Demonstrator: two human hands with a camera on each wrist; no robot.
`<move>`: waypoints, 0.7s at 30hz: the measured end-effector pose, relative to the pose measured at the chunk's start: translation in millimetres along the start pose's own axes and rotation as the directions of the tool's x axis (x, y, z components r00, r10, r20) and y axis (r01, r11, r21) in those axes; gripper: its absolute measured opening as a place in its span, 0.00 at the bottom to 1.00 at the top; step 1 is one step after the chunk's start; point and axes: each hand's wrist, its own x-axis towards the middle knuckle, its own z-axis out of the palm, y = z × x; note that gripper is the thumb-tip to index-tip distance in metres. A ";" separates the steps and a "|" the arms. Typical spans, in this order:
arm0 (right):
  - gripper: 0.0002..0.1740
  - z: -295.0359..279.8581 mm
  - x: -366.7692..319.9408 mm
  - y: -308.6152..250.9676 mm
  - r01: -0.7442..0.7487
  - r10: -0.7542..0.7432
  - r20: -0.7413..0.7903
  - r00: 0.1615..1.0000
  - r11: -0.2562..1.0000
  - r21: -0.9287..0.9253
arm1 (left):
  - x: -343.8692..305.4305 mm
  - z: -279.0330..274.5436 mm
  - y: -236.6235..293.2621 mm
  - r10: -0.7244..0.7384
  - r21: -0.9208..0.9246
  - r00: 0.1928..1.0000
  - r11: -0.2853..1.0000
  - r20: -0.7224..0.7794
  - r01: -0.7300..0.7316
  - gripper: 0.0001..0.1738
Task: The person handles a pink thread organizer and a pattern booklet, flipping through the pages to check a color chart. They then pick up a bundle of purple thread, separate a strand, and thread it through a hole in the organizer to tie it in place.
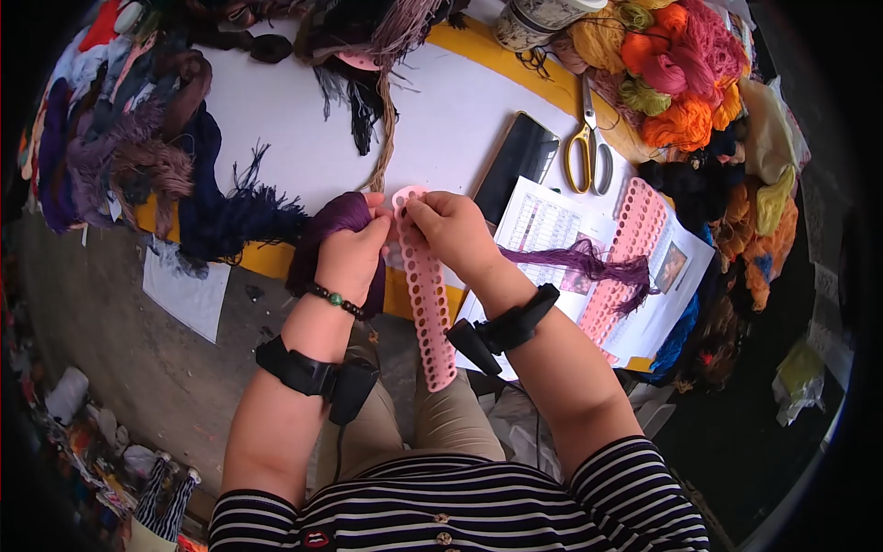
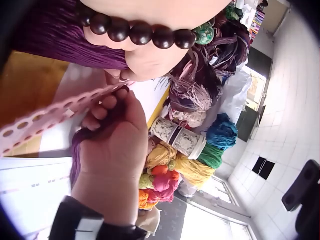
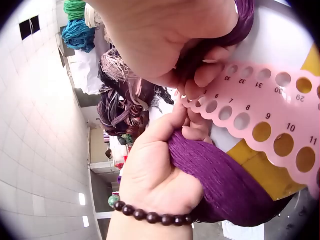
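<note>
A pink strip with numbered holes [image 1: 425, 304] [image 3: 255, 107] hangs between the two hands, its top end at their fingertips. The left hand [image 1: 354, 248] [image 3: 162, 175] pinches near that end, and a thick purple thread bundle [image 1: 317, 244] [image 3: 225, 185] lies over it. The right hand [image 1: 452, 235] [image 2: 112, 150] has its fingers curled round purple thread at the strip's end; the thread passes under the wrist and its tail [image 1: 607, 267] lies on the papers. A second pink holed strip [image 1: 635, 230] rests there too. The exact contact at the fingertips is partly hidden.
Scissors [image 1: 580, 152] and a black phone [image 1: 522, 166] lie beyond the right hand, near printed sheets [image 1: 543, 216]. Dark skeins [image 1: 207, 184] cover the table's left side. Bright yarn [image 1: 676, 64] and a patterned tub [image 1: 538, 20] stand at the back right.
</note>
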 end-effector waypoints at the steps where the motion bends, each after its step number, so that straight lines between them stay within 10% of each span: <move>1: 0.17 0.4 -0.2 0.5 -0.005 0.005 0.001 1.000 0.999 0.032 | 1.9 1.0 -3.5 0.012 0.014 1.000 1.000 -0.002 -0.012 0.18; 9: 0.21 8.8 -15.5 -16.4 0.048 -0.076 -0.153 0.985 0.983 -0.177 | 2.4 5.0 -8.9 0.102 0.068 0.993 0.992 0.058 -0.106 0.21; 15: 0.21 12.6 -17.4 -12.8 0.146 -0.234 -0.158 0.959 0.890 -0.433 | 2.1 9.4 -4.2 0.335 0.434 0.940 0.839 0.062 -0.328 0.16; 21: 0.22 6.1 -21.8 -10.2 0.133 -0.143 -0.045 0.989 0.975 -0.179 | 7.6 -7.5 3.9 0.591 0.803 0.793 0.398 0.145 -0.443 0.10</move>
